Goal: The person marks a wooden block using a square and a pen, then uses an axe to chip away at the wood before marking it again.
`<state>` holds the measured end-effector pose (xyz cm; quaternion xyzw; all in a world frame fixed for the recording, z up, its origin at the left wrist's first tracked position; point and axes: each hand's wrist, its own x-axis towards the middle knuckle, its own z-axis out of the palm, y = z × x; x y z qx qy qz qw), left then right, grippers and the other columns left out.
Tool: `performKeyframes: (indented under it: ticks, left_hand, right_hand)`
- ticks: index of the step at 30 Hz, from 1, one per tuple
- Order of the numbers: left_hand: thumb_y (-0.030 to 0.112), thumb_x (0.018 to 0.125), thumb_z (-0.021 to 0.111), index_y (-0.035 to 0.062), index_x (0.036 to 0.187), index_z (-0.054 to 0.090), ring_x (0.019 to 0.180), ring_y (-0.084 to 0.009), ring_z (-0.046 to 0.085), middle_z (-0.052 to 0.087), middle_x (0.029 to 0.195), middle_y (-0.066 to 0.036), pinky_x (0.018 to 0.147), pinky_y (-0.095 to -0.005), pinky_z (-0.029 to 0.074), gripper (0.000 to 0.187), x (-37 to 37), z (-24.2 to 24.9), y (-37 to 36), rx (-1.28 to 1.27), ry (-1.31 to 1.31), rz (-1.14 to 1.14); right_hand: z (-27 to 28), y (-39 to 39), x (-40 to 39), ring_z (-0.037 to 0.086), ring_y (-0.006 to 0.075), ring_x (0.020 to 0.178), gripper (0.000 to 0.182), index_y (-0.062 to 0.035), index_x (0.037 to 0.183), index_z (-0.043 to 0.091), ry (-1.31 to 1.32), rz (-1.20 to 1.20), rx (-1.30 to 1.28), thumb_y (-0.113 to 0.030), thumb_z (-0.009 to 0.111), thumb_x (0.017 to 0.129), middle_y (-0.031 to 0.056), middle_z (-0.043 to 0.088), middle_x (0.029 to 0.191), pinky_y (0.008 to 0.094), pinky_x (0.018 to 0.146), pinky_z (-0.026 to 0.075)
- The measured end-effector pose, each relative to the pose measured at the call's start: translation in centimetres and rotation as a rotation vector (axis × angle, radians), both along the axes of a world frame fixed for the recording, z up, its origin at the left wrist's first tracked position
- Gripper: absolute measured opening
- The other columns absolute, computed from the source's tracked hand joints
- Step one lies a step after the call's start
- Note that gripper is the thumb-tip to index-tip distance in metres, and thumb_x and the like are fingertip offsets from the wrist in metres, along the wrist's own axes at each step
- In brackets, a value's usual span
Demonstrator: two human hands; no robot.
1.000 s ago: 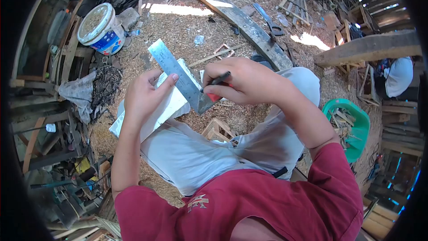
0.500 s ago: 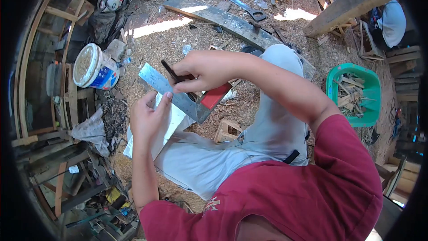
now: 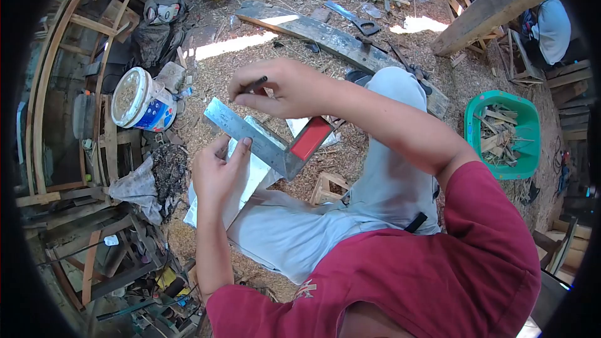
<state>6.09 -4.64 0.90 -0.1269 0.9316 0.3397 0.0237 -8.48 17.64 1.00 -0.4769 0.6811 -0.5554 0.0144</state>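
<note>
My left hand [image 3: 219, 169] grips a metal square [image 3: 247, 133] together with a shiny sheet [image 3: 253, 178], its thumb pressed on the square's edge. The square's blade slants from upper left to lower right and ends at a dark stock with a red inset [image 3: 311, 138]. Above the blade, my right hand [image 3: 266, 87] is closed around a thin dark stick-like tool [image 3: 255, 83]. A gap shows between that hand and the blade.
A white-blue bucket [image 3: 143, 100] stands at the left. To the right is a green basin [image 3: 503, 134] of wood scraps. A long plank [image 3: 332, 40] and a handsaw [image 3: 363, 25] lie ahead. A small wooden frame [image 3: 327, 188] sits by my legs.
My right hand has lifted off the square's blade, and the dark tool in it has turned to point the other way. The whole view has shifted slightly.
</note>
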Motion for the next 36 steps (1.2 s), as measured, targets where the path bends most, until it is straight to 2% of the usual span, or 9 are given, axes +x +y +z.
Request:
performKeyframes:
  ticks: [3,7,10,13,22,25,30,34,36]
  left_hand:
    - [0.046,0.095,0.08,0.0119,0.106,0.084,0.052,-0.0152,0.049,0.06,0.059,-0.009,0.054,-0.0367,0.04,0.036,0.0,-0.4,-0.6,0.033,0.019,-0.018]
    - [0.023,0.104,0.075,-0.0021,0.116,0.079,0.08,-0.0058,0.062,0.078,0.092,-0.002,0.072,-0.0271,0.05,0.028,-0.2,1.6,0.2,0.024,-0.115,0.0]
    - [0.026,0.104,0.076,-0.0016,0.117,0.08,0.08,-0.0057,0.062,0.077,0.089,-0.002,0.071,-0.0271,0.05,0.031,-0.1,0.7,-0.5,0.055,-0.086,0.004]
    - [0.05,0.095,0.08,0.0093,0.103,0.083,0.053,-0.0159,0.048,0.062,0.061,-0.007,0.054,-0.0365,0.038,0.042,-0.1,-0.2,-1.2,-0.038,0.011,0.004]
    - [0.047,0.097,0.08,0.0063,0.105,0.083,0.056,-0.0091,0.047,0.06,0.061,-0.003,0.054,-0.0341,0.036,0.042,0.0,-0.3,-0.5,0.101,0.106,0.029]
    - [0.046,0.098,0.08,0.0064,0.106,0.083,0.059,-0.0083,0.051,0.067,0.065,-0.003,0.056,-0.0318,0.04,0.041,-0.2,0.8,-0.4,-0.039,0.002,0.05]
    - [0.045,0.098,0.08,0.0071,0.105,0.084,0.059,-0.0082,0.053,0.068,0.066,-0.004,0.057,-0.0313,0.042,0.039,-0.5,1.3,0.3,0.093,0.009,0.065]
    - [0.043,0.099,0.079,0.0055,0.107,0.083,0.061,-0.0078,0.056,0.07,0.07,-0.004,0.059,-0.0317,0.043,0.039,-0.6,1.3,0.3,0.026,0.001,0.041]
    - [0.04,0.1,0.077,0.0029,0.107,0.081,0.064,-0.0085,0.057,0.071,0.072,-0.005,0.06,-0.0317,0.044,0.038,-0.7,1.5,0.3,0.13,-0.01,0.046]
  right_hand:
    - [0.3,0.5,1.0,0.069,0.0217,0.077,0.013,-0.0063,0.108,0.072,0.035,0.032,0.078,-0.014,0.076,0.099,0.008,0.073,0.095,0.0363,0.067,0.055]
    - [0.3,0.9,1.3,0.07,0.0325,0.083,0.012,-0.007,0.102,0.068,0.18,0.113,0.083,-0.016,0.076,0.098,0.0098,0.069,0.089,0.045,0.073,0.055]
    - [0.3,1.4,1.8,0.069,0.0379,0.081,0.015,-0.0075,0.099,0.065,0.264,0.084,0.049,-0.018,0.075,0.097,0.0117,0.069,0.086,0.0497,0.071,0.052]
    - [0.3,2.1,1.6,0.069,0.0361,0.082,0.014,-0.008,0.099,0.066,0.298,0.18,0.07,-0.017,0.077,0.096,0.0104,0.068,0.086,0.0484,0.072,0.052]
    - [1.7,4.8,1.4,0.075,0.0328,0.088,0.015,-0.0023,0.109,0.072,-0.117,0.354,0.096,-0.016,0.072,0.104,0.0134,0.076,0.096,0.0439,0.078,0.058]
    - [2.3,5.3,0.8,0.073,0.0339,0.089,0.015,-0.0025,0.109,0.072,-0.089,0.23,0.099,-0.018,0.07,0.105,0.0138,0.075,0.096,0.0438,0.079,0.057]
    - [0.5,5.8,1.1,0.07,0.0378,0.098,0.055,-0.0077,0.125,0.066,0.328,0.212,0.33,-0.041,0.087,0.086,0.0125,0.066,0.11,0.0501,0.084,0.055]
    - [-0.6,5.2,2.6,0.071,0.0389,0.102,0.047,-0.0079,0.116,0.066,0.309,0.205,0.649,-0.031,0.088,0.082,0.0142,0.068,0.103,0.0528,0.083,0.056]
    - [-0.4,5.8,2.1,0.071,0.0395,0.1,0.044,-0.0071,0.114,0.065,0.326,0.222,0.517,-0.028,0.087,0.082,0.015,0.068,0.103,0.0521,0.082,0.056]
